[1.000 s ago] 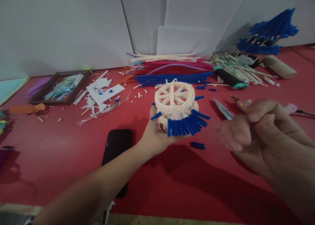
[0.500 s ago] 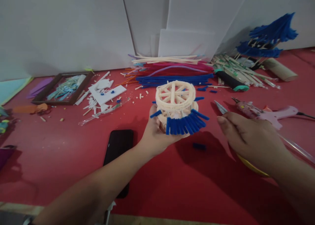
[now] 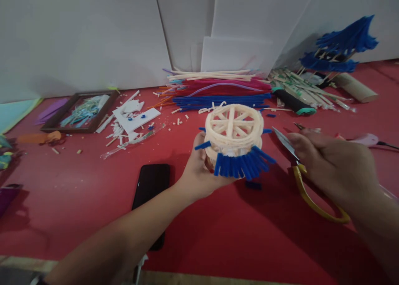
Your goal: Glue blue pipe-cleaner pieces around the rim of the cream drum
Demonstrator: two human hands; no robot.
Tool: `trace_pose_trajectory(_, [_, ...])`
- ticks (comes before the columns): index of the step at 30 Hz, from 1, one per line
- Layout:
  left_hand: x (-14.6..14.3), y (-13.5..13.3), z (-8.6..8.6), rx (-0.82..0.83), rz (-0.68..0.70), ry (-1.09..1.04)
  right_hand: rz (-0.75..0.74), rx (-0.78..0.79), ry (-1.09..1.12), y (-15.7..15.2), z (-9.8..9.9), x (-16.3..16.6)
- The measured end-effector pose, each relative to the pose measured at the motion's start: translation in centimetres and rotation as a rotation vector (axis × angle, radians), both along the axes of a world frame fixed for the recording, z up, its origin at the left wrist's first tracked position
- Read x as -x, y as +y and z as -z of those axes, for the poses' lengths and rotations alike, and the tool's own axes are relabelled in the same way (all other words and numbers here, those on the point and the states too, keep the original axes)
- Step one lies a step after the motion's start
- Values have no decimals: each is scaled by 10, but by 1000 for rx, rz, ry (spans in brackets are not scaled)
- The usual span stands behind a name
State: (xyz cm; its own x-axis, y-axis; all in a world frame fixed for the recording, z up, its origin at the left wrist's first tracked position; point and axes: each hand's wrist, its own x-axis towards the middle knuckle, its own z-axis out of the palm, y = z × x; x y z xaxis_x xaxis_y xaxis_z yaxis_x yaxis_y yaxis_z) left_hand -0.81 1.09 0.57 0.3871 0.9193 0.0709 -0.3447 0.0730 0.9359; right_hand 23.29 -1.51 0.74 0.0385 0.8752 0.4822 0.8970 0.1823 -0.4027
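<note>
My left hand (image 3: 199,172) is closed around a cream pipe-cleaner wheel (image 3: 233,129) with spokes and a fringe of short blue pieces along its front rim, held a little above the red table (image 3: 218,235). Just right of the wheel, my right hand (image 3: 333,168) curls over yellow-handled scissors (image 3: 311,201). Their blades (image 3: 283,141) point up-left toward the wheel. A loose blue piece (image 3: 253,185) lies on the table below the wheel.
A black phone (image 3: 151,189) lies beside my left forearm. Behind are a pile of coloured pipe cleaners (image 3: 218,91), white foam scraps (image 3: 134,116), a brown tray (image 3: 81,110), a pink glue gun (image 3: 368,139), a blue fringed model (image 3: 339,48) and white boards (image 3: 243,35).
My right hand came down from in front of the camera onto the scissors and closed over them. My left hand shifted the wheel slightly right.
</note>
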Motion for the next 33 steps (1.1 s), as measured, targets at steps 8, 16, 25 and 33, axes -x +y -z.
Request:
trace_pose_trajectory(8, [3, -8, -3, -6, 0, 72, -287, -319, 1, -12, -6, 14])
trace_pose_trajectory(16, [2, -6, -3, -50, 141, 112, -419, -570, -181, -35, -17, 31])
trace_pose_trajectory(25, [1, -7, -3, -59, 144, 102, -433, -588, -170, -35, -22, 40])
trace_pose_trajectory(33, [4, -9, -4, 14, 227, 52, -478, -631, -204, -34, -23, 41])
